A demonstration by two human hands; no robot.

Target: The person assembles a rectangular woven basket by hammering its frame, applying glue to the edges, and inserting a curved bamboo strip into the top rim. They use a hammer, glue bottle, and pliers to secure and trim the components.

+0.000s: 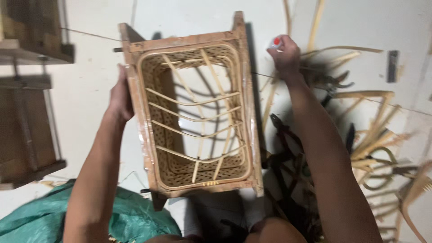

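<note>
Centrally, left hand [120, 96] clamps the frame's [195, 42] left rail while right hand [284, 55], upper right, fists a red-capped tube [275, 42]; best keep frame steady.

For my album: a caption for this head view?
Left hand steadies a rattan basket frame; right hand grips a small red-tipped object.
</note>
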